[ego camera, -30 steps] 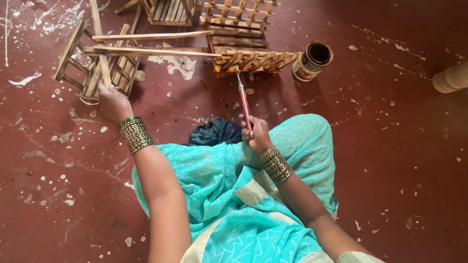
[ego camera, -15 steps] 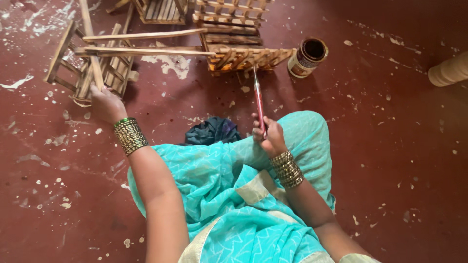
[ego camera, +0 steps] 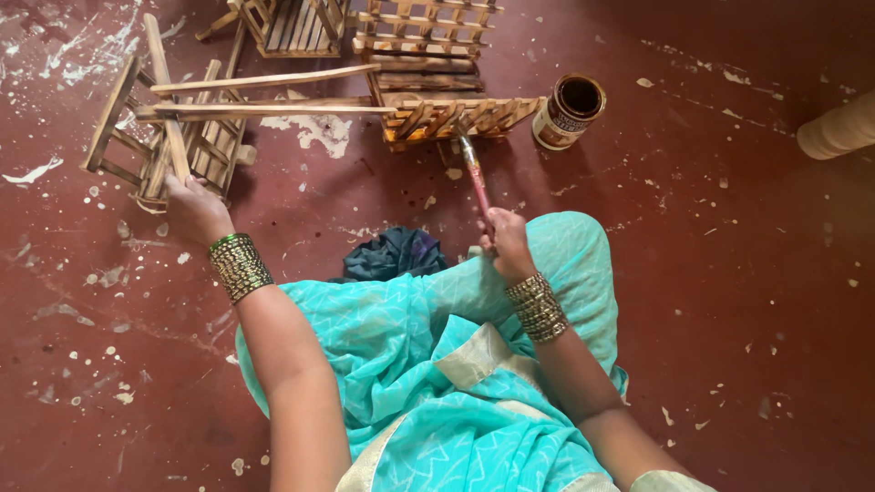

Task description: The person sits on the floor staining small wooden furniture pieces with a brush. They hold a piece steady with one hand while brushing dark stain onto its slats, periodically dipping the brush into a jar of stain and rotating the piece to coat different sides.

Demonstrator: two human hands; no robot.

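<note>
Turquoise zigzag garment (ego camera: 437, 364) — red-handled brush (ego camera: 476, 178), maroon floor (ego camera: 729, 273).

One package shows: a small round tin (ego camera: 569, 111) standing upright on the dark red floor (ego camera: 747, 273), up and to the right of the right hand (ego camera: 506, 244) and far across from the left hand (ego camera: 199, 210). It stands well apart from both hands, just beside the right end of the wooden lattice frame (ego camera: 460, 116). Its lid is off, and the inside looks dark brown. A paper label (ego camera: 552, 128) wraps its side, pale cream with dark brown and reddish bands; the print is too small to make out. No signs or screens are in view.
</note>
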